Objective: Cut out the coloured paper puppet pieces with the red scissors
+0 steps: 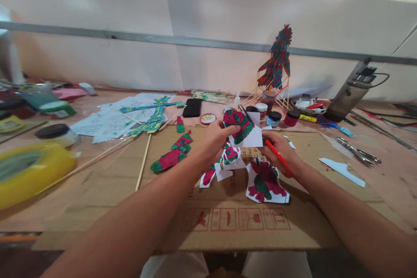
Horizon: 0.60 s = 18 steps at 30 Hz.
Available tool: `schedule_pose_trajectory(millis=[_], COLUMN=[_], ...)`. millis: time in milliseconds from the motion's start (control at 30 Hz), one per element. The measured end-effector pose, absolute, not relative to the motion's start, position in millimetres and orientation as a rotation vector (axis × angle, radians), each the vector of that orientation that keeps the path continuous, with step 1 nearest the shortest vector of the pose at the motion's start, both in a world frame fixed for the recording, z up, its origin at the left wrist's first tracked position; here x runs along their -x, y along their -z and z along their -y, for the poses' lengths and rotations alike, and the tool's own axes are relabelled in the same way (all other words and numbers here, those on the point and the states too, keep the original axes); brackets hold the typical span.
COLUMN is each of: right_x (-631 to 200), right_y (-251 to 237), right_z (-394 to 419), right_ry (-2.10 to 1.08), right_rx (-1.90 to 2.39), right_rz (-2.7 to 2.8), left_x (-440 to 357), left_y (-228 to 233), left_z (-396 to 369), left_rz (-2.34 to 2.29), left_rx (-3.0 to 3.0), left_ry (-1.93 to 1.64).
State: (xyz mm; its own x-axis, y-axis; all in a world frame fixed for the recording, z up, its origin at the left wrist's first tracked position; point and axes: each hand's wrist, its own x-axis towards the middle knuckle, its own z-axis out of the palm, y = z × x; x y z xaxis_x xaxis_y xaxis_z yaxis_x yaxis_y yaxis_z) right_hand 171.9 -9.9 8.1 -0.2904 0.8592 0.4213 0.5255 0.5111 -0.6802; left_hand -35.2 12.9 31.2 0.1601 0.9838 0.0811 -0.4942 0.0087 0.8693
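My left hand pinches a piece of white paper painted magenta and green, held up above the cardboard. In my right hand are red-handled scissors, their dark blades at the paper's upper right part. Beneath my hands lies a larger cutout with a magenta and green figure, white margin still around it. Smaller painted pieces lie partly hidden under the held paper. Left of them rest trimmed magenta and green strips.
A blue and yellow paper figure on sticks lies at left near a black phone. Behind stand paint jars and a red-blue figure on a stick frame. At right are metal pliers, a bottle; at left, yellow tape.
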Motion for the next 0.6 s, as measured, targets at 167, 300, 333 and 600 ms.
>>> schedule_pose_trajectory(millis=[167, 300, 333, 600], right_x=[-172.7, -174.1, -174.2, -176.1], right_y=[-5.1, -2.2, -2.0, -2.2], right_z=[10.8, 7.7, 7.0, 7.8], right_ry=[-0.580, -0.537, -0.537, -0.565], right_rx=[1.145, 1.126, 1.128, 1.176], right_rz=[1.957, 1.966, 1.966, 1.968], left_x=[35.3, 35.4, 35.4, 36.1], left_y=[-30.7, -30.4, -30.2, -24.8], left_z=[-13.4, -13.2, -13.1, -17.0], left_rz=[-0.693, -0.682, -0.681, -0.699], left_rx=[-0.940, -0.935, -0.935, -0.942], left_ry=[-1.298, -1.262, -1.255, -1.251])
